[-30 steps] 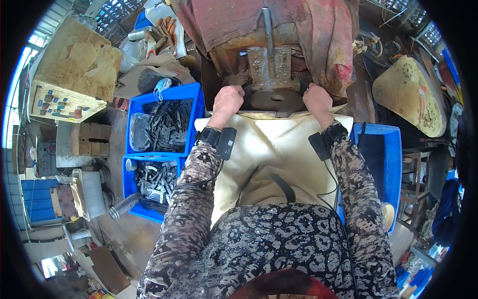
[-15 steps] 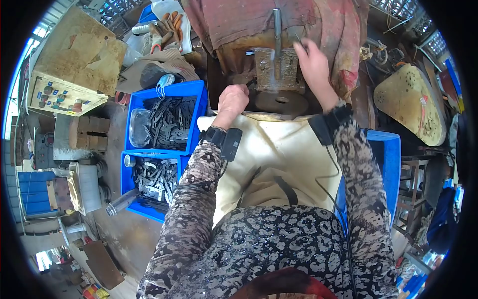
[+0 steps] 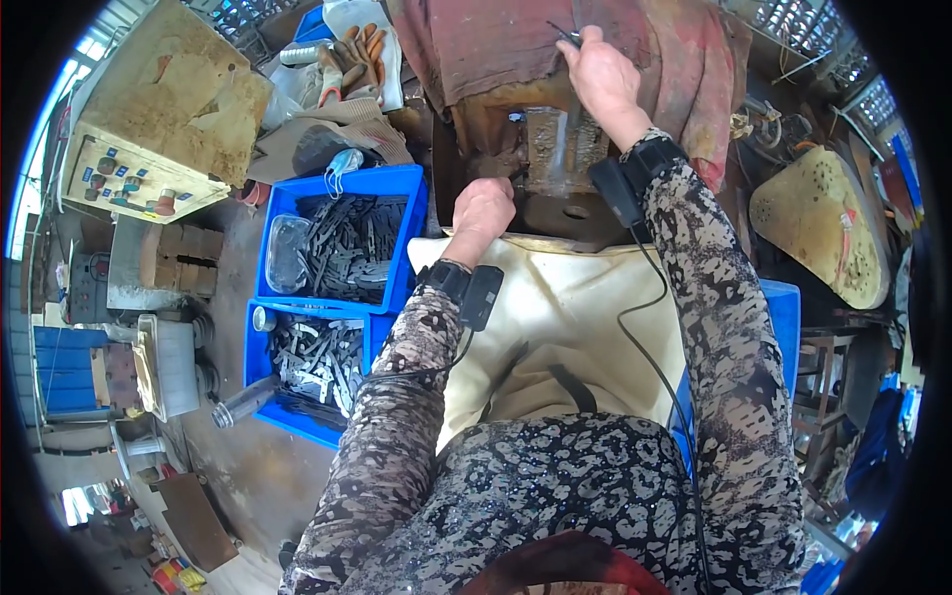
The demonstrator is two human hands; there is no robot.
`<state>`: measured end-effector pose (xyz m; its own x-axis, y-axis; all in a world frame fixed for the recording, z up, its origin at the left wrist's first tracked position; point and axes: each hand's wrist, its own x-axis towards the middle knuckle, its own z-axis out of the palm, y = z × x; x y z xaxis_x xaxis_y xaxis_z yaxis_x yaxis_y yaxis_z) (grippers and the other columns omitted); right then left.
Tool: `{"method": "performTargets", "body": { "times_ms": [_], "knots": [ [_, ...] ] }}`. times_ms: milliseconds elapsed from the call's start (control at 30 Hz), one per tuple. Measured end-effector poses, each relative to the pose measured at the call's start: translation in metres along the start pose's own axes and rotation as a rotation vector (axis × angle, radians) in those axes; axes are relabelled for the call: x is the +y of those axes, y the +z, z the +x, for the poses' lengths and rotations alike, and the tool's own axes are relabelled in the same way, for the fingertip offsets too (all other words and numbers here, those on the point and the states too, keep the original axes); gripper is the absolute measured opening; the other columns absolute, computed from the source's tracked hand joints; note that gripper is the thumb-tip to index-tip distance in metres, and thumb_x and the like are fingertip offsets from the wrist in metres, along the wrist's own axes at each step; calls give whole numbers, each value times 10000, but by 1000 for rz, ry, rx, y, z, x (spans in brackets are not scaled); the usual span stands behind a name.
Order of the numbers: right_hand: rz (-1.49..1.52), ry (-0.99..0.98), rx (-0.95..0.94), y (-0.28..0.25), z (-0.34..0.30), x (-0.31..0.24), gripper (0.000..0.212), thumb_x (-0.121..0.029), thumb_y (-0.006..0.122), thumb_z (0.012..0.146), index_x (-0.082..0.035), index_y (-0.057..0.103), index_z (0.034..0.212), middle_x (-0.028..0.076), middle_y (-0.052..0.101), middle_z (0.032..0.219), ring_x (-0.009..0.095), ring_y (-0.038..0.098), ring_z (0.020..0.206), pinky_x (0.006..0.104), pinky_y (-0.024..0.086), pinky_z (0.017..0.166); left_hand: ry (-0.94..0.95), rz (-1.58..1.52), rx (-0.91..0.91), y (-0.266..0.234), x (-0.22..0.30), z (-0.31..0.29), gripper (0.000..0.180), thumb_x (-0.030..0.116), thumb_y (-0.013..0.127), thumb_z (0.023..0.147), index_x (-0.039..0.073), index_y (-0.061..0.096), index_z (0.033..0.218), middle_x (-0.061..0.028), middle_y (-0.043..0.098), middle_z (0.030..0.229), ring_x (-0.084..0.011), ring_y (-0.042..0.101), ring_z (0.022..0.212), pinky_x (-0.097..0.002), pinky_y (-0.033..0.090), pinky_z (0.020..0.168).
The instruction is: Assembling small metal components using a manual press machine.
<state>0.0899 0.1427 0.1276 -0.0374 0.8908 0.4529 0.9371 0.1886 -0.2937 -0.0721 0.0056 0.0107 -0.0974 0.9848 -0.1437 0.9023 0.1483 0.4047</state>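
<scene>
Right hand point(image 3: 602, 77), the nearer: thumb and fingers pinching one slender dark piece point(image 3: 561, 33), which I see jutting left from the fingertips, long axis slanting up-left, against the red cloth point(image 3: 496, 50); thin, narrow, finer detail too small to tell. Left hand point(image 3: 484, 210): curled, near the dark disc point(image 3: 547, 214); whether it pinches anything I cannot tell.

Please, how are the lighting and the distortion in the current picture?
Head view: a black fisheye border, with edges bowing near it; head view: the pale apron looks bright, while the round disc lies in a dimmer area; head view: the left hand and right hand are well lit.
</scene>
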Motion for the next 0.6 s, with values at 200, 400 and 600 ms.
{"method": "performTargets", "body": {
  "times_ms": [200, 400, 600],
  "knots": [
    [-20, -136, -81, 0, 24, 6, 360, -422, 457, 952, -110, 549, 1108, 174, 672, 930, 405, 629, 894, 516, 494, 749, 52, -23, 41, 4, -2, 1, 179, 134, 552, 803, 170, 711, 878, -126, 684, 936, -309, 641, 930, -393, 512, 824],
    [-44, -128, -89, 3, 37, 11, 327, -399, 465, 952, -111, 586, 1050, 181, 667, 935, 394, 623, 917, 518, 490, 753, 59, -27, 44, 6, -2, 3, 161, 138, 566, 795, 156, 710, 866, -132, 682, 922, -314, 640, 918, -399, 511, 812],
    [41, -163, 82, -2, 26, 1, 234, -285, 543, 898, -68, 625, 865, 170, 661, 756, 378, 653, 760, 501, 502, 663, 89, -55, 85, 9, -6, 1, 144, 135, 573, 799, 147, 707, 851, -134, 679, 900, -322, 637, 899, -403, 512, 800]
  ]
}}
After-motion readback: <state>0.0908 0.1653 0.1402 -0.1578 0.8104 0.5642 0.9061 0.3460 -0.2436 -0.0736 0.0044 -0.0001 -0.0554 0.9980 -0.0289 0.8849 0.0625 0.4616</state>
